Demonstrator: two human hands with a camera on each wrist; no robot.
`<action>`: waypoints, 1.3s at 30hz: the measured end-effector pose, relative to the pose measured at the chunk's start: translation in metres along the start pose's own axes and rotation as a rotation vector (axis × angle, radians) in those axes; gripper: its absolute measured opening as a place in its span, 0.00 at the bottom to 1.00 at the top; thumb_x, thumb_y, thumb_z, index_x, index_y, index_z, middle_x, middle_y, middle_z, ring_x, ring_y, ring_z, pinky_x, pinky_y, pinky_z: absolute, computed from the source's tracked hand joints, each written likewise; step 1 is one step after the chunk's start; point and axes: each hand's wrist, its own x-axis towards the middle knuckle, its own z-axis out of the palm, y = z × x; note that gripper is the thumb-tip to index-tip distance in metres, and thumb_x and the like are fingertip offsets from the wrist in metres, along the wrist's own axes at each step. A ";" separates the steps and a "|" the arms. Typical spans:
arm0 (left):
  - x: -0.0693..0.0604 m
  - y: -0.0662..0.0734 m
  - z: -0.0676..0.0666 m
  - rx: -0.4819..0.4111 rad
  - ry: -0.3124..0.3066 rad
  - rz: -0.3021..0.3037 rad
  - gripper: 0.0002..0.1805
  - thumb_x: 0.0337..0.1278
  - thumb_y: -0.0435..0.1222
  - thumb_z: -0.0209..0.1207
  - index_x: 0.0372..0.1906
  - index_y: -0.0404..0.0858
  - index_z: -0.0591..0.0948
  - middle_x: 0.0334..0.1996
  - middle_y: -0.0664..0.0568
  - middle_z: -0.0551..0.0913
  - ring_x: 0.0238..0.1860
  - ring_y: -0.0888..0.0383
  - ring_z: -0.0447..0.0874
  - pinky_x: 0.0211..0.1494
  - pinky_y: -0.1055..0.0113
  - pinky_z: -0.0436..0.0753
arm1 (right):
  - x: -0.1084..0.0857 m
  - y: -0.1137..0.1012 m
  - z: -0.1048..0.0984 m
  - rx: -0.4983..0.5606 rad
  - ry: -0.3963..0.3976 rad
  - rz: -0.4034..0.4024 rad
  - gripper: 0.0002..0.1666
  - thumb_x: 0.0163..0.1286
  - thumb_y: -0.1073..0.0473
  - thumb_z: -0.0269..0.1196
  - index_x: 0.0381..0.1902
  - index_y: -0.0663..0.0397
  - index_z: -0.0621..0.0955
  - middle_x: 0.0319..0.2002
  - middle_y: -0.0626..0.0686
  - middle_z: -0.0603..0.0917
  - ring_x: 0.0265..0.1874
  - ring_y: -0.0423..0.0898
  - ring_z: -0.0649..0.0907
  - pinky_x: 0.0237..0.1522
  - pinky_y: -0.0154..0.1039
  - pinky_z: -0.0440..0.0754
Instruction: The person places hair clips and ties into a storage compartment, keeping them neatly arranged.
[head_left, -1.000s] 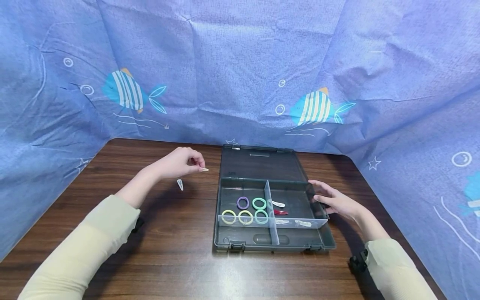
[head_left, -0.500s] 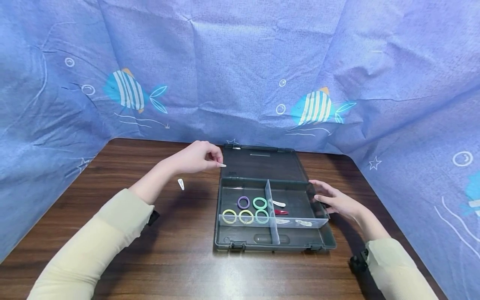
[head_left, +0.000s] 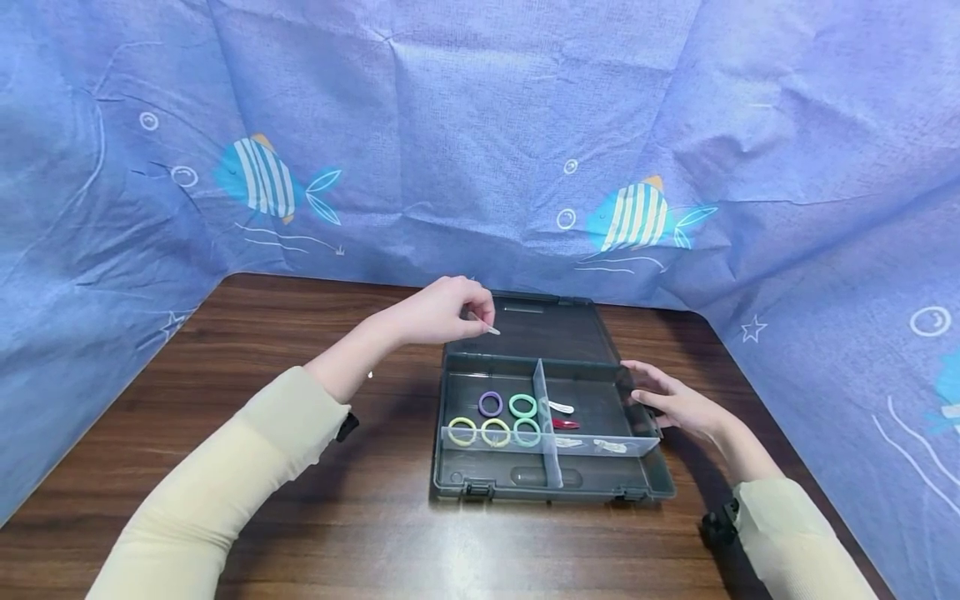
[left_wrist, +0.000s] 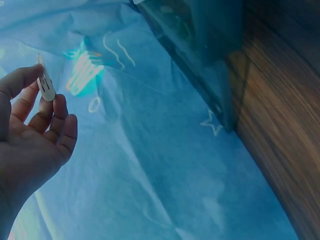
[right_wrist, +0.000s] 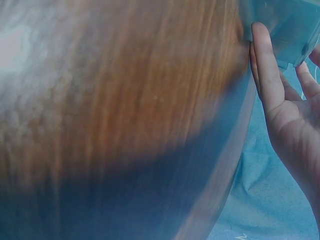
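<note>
My left hand (head_left: 457, 310) is over the raised lid of a dark translucent divided box (head_left: 585, 493). Between thumb and fingers it pinches a pale hair clip (left_wrist: 46, 86). My right hand (head_left: 675, 403) rests against the box's right side; in the right wrist view its digits are fairly straight. Inside the left compartment lie several hair ties, among them a purple hair tie (head_left: 491, 404) and a yellow hair tie (head_left: 462, 432). The right compartment holds a red hair clip (head_left: 566, 424) and a white hair clip (head_left: 560, 407), with more white clips (head_left: 610, 447) by the clear divider.
The brown wooden table (head_left: 352, 517) stretches left and in front of the box. Another white clip (head_left: 370, 375) lies on it, mostly hidden behind the left forearm. A blue fish-print cloth (head_left: 465, 167) hangs behind the table and at its sides.
My left hand has moved right with the pinched hair clip, from above the table to over the lid. The left forearm now covers most of the clip on the table. The right hand stays put.
</note>
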 end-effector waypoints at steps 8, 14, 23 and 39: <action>0.015 0.017 0.007 0.031 -0.048 0.042 0.03 0.51 0.36 0.64 0.26 0.48 0.84 0.30 0.60 0.79 0.40 0.59 0.72 0.49 0.64 0.68 | 0.000 0.000 0.001 0.020 0.005 0.002 0.36 0.75 0.53 0.48 0.74 0.43 0.47 0.72 0.63 0.45 0.63 0.58 0.64 0.49 0.56 0.76; 0.026 0.031 0.011 0.026 -0.049 0.084 0.03 0.53 0.38 0.65 0.26 0.48 0.84 0.28 0.61 0.79 0.38 0.60 0.72 0.47 0.66 0.69 | 0.000 0.000 0.002 0.041 -0.002 -0.010 0.38 0.74 0.52 0.50 0.74 0.45 0.46 0.72 0.64 0.44 0.64 0.63 0.61 0.48 0.54 0.78; 0.046 0.049 0.020 -0.036 -0.069 0.131 0.03 0.55 0.36 0.64 0.28 0.46 0.82 0.27 0.61 0.80 0.36 0.61 0.76 0.46 0.69 0.70 | 0.000 0.000 0.002 0.044 0.001 -0.004 0.38 0.74 0.52 0.51 0.74 0.45 0.46 0.71 0.65 0.47 0.62 0.57 0.65 0.48 0.53 0.78; 0.078 0.069 0.060 -0.072 -0.180 0.162 0.04 0.57 0.36 0.61 0.28 0.45 0.79 0.25 0.59 0.79 0.30 0.65 0.75 0.38 0.75 0.71 | 0.002 0.001 0.002 0.098 -0.015 -0.009 0.36 0.75 0.57 0.49 0.74 0.47 0.47 0.63 0.69 0.61 0.51 0.44 0.75 0.45 0.52 0.80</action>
